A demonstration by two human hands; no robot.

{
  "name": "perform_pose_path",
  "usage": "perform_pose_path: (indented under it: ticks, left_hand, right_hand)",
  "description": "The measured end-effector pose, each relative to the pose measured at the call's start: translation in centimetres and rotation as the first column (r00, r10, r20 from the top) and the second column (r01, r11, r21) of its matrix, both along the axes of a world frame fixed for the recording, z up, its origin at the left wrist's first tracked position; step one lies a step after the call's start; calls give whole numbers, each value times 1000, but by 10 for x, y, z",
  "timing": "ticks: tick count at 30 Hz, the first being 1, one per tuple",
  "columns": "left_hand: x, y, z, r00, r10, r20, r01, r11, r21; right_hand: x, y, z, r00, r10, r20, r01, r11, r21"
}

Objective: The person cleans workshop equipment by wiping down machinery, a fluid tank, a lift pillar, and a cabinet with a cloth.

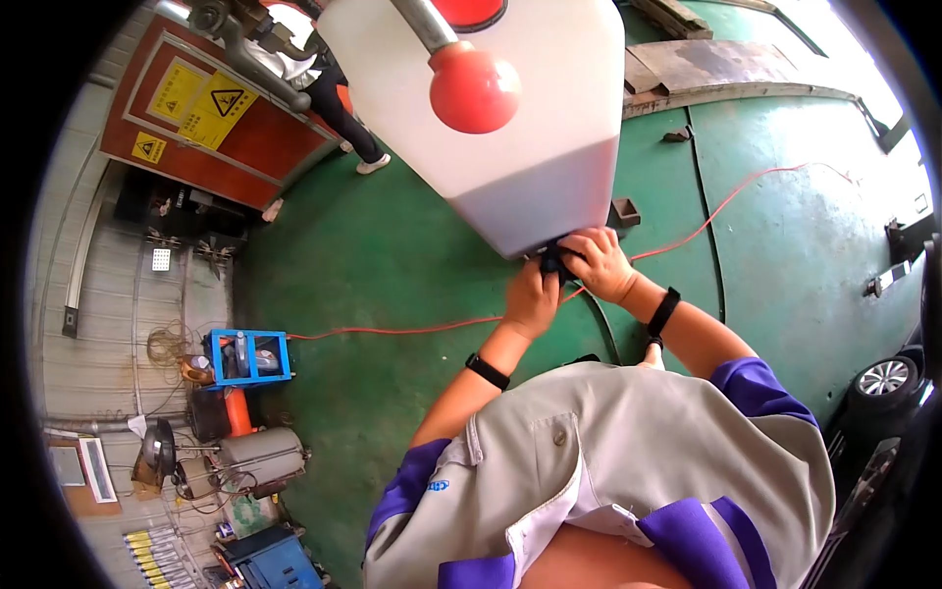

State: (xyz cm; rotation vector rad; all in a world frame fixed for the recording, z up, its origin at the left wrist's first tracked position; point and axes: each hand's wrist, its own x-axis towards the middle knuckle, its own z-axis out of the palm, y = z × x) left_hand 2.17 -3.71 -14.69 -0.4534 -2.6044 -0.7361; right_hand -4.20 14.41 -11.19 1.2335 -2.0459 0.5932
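A large white translucent tank [471, 157] fills the top centre, with darker liquid showing in its lower part. In front of it hangs a red ball knob [476, 88] on a metal rod. At the tank's bottom edge is a black fitting [552, 259]. My left hand [533, 297] grips this fitting from below, fingers wrapped round it. On the fitting's right side, my right hand [599, 263] has its fingers bent and closed against it. The fingertips of both hands are partly hidden.
A red hose [422, 328] crosses the green floor [392, 275]. A blue crate [250, 356] and a compressor [263, 459] stand at left. Another person's leg [348, 123] shows beside a red cabinet [196, 108]. A car wheel [885, 378] is at right.
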Motion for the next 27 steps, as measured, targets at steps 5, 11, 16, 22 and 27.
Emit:
perform_pose_path:
  ticks: [5,11,16,22,27]
  left_hand:
    - [22,5,60,971,-40,-238,20,996,-85]
    - [0,12,188,683,-13,-730,-140,979,-148]
    - [-40,33,230,591,84,-802,-108,994,25]
    - [-43,52,138,631,145,-762,-229,973,-4]
    - [-28,57,117,748,174,-640,-233,972,-8]
  right_hand:
    - [24,-4,40,989,-89,120,95,995,-43]
    - [-3,0,183,950,-103,-296,-29,912,-408]
    - [-36,-8,210,939,-92,-331,-77,882,-465]
    - [-49,2,118,965,31,-259,-139,901,-411]
    - [-43,17,98,981,130,-145,-169,938,-302]
